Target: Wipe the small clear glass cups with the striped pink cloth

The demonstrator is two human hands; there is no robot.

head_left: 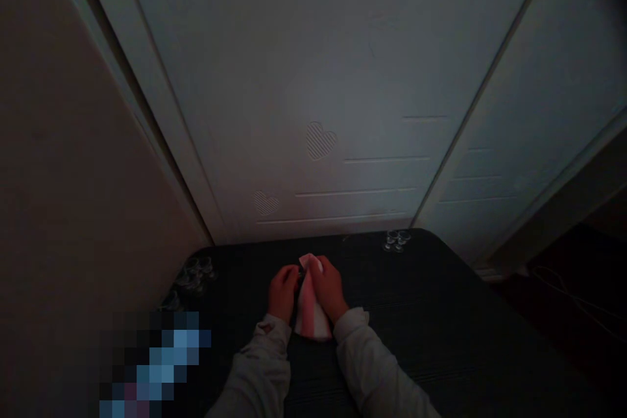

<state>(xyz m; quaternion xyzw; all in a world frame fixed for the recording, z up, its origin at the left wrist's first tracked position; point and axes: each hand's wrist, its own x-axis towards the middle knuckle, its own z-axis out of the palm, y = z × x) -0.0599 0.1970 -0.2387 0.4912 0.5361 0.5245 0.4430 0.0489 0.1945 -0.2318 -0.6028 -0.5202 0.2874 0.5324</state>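
My right hand (pixel 329 287) is closed on a pink-and-white striped cloth (pixel 308 313), which hangs down between my forearms toward the table. Beside it my left hand (pixel 283 290) has its fingers pinched together. Between the hands a small glinting rim shows, apparently a small clear glass (pixel 300 272) held in the left fingers against the cloth; most of it is hidden. Both hands are above the middle of a dark table (pixel 392 326).
Several small stemmed glasses (pixel 198 271) stand at the table's left edge. More small glasses (pixel 396 240) are at the far right edge. Behind the table rise white panels (pixel 318 78) with heart patterns. A blurred bluish patch (pixel 166 366) covers the lower left. A thin cable (pixel 563 287) lies at right.
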